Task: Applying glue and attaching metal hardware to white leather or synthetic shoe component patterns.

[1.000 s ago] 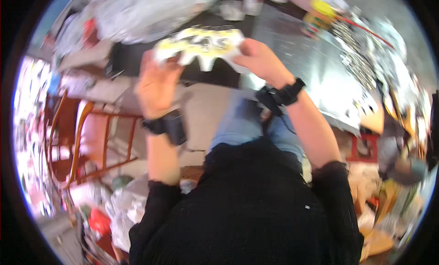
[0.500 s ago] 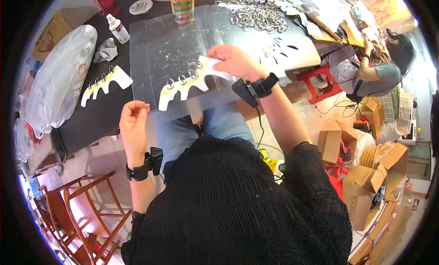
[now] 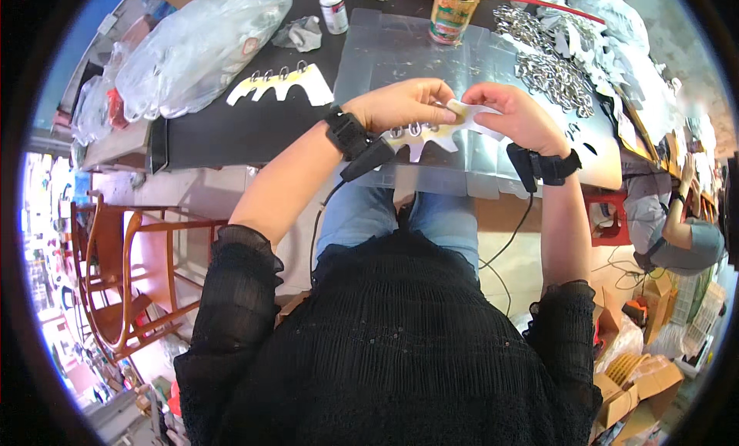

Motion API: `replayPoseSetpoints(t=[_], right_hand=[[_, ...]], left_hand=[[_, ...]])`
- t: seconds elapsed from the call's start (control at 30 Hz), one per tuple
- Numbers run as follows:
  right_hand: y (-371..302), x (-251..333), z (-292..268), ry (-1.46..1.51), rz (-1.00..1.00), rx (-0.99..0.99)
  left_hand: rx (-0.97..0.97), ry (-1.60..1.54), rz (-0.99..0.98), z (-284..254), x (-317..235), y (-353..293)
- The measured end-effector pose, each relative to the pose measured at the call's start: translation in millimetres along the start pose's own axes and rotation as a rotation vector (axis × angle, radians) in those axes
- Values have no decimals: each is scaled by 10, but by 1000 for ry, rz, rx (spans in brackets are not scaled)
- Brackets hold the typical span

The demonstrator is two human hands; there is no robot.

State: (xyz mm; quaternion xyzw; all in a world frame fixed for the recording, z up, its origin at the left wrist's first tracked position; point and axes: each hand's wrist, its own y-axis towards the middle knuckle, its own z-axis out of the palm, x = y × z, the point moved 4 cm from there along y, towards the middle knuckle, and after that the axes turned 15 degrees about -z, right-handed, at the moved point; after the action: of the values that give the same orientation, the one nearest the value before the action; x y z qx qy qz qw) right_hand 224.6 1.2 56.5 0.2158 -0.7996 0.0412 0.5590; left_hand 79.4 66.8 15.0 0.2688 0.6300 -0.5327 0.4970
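A white scalloped strip with a yellowish upper edge (image 3: 433, 147) spans the space between my hands, above the clear plastic sheet (image 3: 377, 41). Metal rings stand along its edge. My right hand (image 3: 527, 119) pinches its right end between thumb and fingers. From the left, my left hand (image 3: 400, 103) reaches over the strip, fingers and thumb closed at its upper edge near the right end; whether a ring is between these fingertips is hidden. Another such strip with rings (image 3: 285, 85) lies on the black tabletop (image 3: 215, 134) at the left.
A big clear plastic bag (image 3: 196, 49) lies at the back left, beside crumpled grey material (image 3: 300, 35) and a white bottle (image 3: 333, 11). A yellow-lidded tub (image 3: 452, 18) stands behind the sheet. Heaped metal rings (image 3: 550, 72) lie at the right. Another person (image 3: 681, 234) sits farther right.
My left hand has moved up and right from the table's front edge to the strip. The view has shifted, so the table things appear farther right.
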Motion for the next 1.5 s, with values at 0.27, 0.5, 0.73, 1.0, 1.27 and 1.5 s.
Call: replayPoseSetpoints(t=[0.27,0.5,0.73,1.0,1.27,1.5], right_hand=[[128,41,-33,-168,-73,82],[96,-15,-48,-255,-93,28],[74,19,23,-351,-79,-75],[-6,11,90,-338,-156,-354],[-37,-39,89,-366,-195,-353],[-244,-157,-91,-392,-239,-521]], left_hand=[[-4,-181,-40,-77,60,-55],[-18,-186,-18,3,-8,-53],[-307,-66,58,-4,-51,-33],[-224,-190,47,90,-39,65],[-138,-189,-22,89,-37,113],[-339,-51,-48,-78,79,225]])
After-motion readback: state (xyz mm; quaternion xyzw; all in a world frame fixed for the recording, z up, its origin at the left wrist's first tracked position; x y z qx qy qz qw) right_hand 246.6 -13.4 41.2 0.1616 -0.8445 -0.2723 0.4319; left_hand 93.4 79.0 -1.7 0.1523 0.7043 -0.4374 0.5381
